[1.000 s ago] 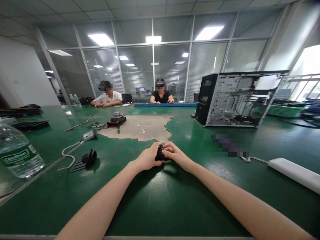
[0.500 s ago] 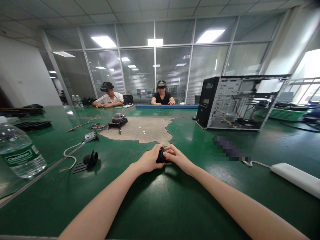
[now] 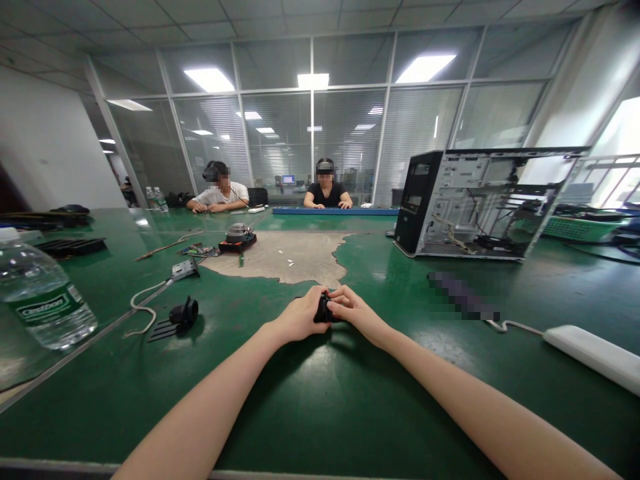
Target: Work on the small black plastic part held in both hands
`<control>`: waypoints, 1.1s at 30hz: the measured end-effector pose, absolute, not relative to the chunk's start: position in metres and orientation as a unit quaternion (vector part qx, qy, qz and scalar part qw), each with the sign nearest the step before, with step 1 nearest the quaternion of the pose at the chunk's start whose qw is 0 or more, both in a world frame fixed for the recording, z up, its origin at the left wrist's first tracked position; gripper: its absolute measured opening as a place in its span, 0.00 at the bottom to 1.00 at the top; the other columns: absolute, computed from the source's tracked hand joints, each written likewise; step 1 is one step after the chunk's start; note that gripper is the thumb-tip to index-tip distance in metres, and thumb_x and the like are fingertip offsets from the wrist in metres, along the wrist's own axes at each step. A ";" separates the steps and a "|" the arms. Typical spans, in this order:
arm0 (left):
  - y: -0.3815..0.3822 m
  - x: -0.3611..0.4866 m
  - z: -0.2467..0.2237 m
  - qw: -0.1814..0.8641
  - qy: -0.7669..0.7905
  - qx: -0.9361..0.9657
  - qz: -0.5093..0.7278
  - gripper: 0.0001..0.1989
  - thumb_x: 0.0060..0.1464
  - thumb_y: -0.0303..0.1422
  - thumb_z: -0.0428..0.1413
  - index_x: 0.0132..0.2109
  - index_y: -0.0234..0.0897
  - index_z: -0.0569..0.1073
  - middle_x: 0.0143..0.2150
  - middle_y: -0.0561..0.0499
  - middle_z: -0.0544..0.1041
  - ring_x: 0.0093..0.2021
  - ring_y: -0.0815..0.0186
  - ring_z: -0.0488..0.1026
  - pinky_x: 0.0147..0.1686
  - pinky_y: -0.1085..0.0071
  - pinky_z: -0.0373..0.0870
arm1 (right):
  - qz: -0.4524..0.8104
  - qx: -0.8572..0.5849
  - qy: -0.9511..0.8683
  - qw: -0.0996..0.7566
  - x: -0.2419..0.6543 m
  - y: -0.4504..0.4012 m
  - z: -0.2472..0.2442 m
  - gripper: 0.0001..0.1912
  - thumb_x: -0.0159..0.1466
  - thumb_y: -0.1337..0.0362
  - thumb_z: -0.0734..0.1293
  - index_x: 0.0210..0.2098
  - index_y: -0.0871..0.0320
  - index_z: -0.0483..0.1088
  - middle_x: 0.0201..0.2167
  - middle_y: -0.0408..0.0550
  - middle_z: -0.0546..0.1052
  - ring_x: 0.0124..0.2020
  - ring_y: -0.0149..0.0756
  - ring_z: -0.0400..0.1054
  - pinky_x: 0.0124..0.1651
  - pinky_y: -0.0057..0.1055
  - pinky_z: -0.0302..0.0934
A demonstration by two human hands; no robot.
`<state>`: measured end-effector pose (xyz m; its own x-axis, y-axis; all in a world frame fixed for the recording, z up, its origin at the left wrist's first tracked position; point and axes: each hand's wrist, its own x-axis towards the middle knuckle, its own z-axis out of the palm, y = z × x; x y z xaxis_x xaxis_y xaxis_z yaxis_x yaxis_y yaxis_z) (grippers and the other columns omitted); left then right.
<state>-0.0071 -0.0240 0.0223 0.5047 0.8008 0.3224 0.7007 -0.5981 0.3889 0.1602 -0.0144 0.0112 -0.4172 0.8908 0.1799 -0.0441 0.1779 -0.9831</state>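
Note:
Just above the green table, both my hands meet around a small black part, mostly hidden by my fingers, so its kind does not show. My left hand wraps it from the left, thumb below. Fingertips of my right hand pinch it from the right side. To the left lies a black plastic piece with a round ring and flat prongs, apart from my hands.
A water bottle stands at the left. An opened computer case stands at the right, with a white power strip nearer. A heatsink with a fan lies beyond my hands. Two people sit across the table.
My hands stay around the black part, with only a slight shift of the fingers. The whole view has moved a little.

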 end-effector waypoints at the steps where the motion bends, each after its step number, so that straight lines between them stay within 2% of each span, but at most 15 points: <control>1: -0.024 -0.007 0.022 0.107 0.435 0.861 0.241 0.30 0.41 0.34 0.57 0.51 0.40 0.53 0.48 0.47 0.63 0.43 0.59 0.68 0.40 0.66 0.64 | 0.550 -0.337 -0.634 0.426 0.159 -0.014 0.010 0.15 0.50 0.56 0.67 0.33 0.56 0.61 0.28 0.41 0.70 0.32 0.31 0.65 0.38 0.33 0.59; 6: -0.025 -0.007 0.022 0.100 0.432 0.863 0.243 0.30 0.41 0.34 0.57 0.51 0.41 0.53 0.47 0.47 0.64 0.42 0.59 0.69 0.40 0.66 0.65 | 0.541 -0.354 -0.639 0.417 0.161 -0.012 0.008 0.15 0.50 0.58 0.68 0.34 0.58 0.63 0.32 0.44 0.70 0.35 0.33 0.65 0.41 0.35 0.59; 11: -0.024 -0.008 0.020 0.093 0.437 0.863 0.236 0.31 0.41 0.35 0.56 0.52 0.40 0.52 0.46 0.47 0.65 0.40 0.58 0.70 0.37 0.66 0.66 | 0.533 -0.316 -0.671 0.407 0.164 -0.017 0.013 0.17 0.47 0.62 0.70 0.33 0.55 0.61 0.30 0.41 0.70 0.36 0.32 0.65 0.41 0.33 0.58; 16: -0.025 -0.008 0.021 0.099 0.424 0.866 0.246 0.30 0.41 0.36 0.56 0.51 0.40 0.53 0.47 0.47 0.64 0.41 0.58 0.69 0.38 0.66 0.65 | 0.534 -0.332 -0.647 0.431 0.161 -0.016 0.012 0.13 0.52 0.57 0.66 0.31 0.56 0.61 0.31 0.42 0.69 0.32 0.30 0.64 0.36 0.31 0.58; 22: -0.026 -0.008 0.023 0.098 0.436 0.864 0.231 0.30 0.42 0.35 0.56 0.51 0.40 0.53 0.46 0.47 0.64 0.39 0.59 0.70 0.37 0.67 0.65 | 0.537 -0.359 -0.637 0.420 0.160 -0.011 0.007 0.16 0.50 0.56 0.67 0.33 0.59 0.63 0.32 0.45 0.69 0.34 0.32 0.64 0.39 0.32 0.59; 28: -0.025 -0.008 0.021 0.102 0.433 0.864 0.236 0.30 0.41 0.35 0.57 0.51 0.40 0.52 0.46 0.47 0.64 0.41 0.59 0.69 0.38 0.66 0.65 | 0.532 -0.321 -0.668 0.410 0.164 -0.016 0.012 0.17 0.47 0.60 0.70 0.33 0.56 0.61 0.29 0.41 0.70 0.34 0.32 0.65 0.40 0.33 0.57; 33: -0.024 -0.009 0.021 0.104 0.421 0.868 0.242 0.30 0.41 0.36 0.56 0.51 0.40 0.52 0.48 0.47 0.63 0.43 0.58 0.68 0.40 0.65 0.64 | 0.528 -0.334 -0.656 0.423 0.160 -0.016 0.011 0.14 0.51 0.56 0.66 0.33 0.56 0.61 0.29 0.42 0.70 0.33 0.32 0.65 0.38 0.33 0.58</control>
